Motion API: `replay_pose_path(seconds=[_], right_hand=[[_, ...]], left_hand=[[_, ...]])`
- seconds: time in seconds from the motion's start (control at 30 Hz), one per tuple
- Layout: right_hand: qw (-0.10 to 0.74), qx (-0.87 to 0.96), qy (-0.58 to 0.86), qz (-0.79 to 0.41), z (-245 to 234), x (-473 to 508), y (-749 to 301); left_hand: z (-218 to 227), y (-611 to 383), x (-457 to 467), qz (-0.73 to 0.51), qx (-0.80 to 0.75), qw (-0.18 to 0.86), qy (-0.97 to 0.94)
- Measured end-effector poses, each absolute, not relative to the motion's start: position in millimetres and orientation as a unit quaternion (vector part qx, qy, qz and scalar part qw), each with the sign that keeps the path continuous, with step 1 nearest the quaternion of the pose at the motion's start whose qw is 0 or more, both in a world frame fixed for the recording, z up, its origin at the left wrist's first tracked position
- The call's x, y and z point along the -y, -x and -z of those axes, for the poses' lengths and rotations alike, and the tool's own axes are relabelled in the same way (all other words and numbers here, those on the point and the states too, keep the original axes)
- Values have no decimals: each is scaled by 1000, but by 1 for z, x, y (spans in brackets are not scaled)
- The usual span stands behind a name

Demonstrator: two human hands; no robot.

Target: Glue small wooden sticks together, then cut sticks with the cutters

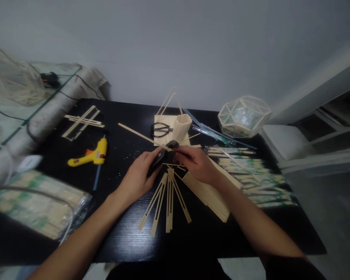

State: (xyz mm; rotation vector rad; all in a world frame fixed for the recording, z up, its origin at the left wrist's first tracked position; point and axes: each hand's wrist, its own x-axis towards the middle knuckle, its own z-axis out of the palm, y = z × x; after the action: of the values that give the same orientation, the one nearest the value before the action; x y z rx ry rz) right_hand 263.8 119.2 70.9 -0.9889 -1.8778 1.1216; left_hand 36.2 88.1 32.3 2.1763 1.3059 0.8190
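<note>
My left hand (140, 171) is closed around a black tool (156, 162) whose kind I cannot make out. A thin, flat wooden stick (137, 134) slants from the upper left down to the tool. My right hand (196, 163) has its fingers pinched at the stick's near end, against the dark tool head. Just beyond the hands, black-handled scissors (161, 130) lie on a square wooden panel (160, 141). A ribbed tube of upright sticks (182, 127) stands on the panel. Below my hands, several narrow stick frames (169, 202) fan out on the black table (119, 237).
A yellow glue gun (95, 153) lies to the left, below crossed stick frames (83, 122). Bagged sticks (37, 202) are at lower left; bundled sticks (251, 175) cover the right side. A faceted stick lantern frame (244, 116) stands at the back right.
</note>
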Motion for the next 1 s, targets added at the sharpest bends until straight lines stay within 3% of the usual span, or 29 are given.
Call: replay_pose_path(seconds=[0.63,1.0], right_hand=[[318,706,353,-525,-76,-123,-271],[327,717,376,-488,-77,-118,-266]], left_hand=[[-37,-39,-83,-284,-476,225,-801],[-34,-39,-81,-302,-492,221,-786]])
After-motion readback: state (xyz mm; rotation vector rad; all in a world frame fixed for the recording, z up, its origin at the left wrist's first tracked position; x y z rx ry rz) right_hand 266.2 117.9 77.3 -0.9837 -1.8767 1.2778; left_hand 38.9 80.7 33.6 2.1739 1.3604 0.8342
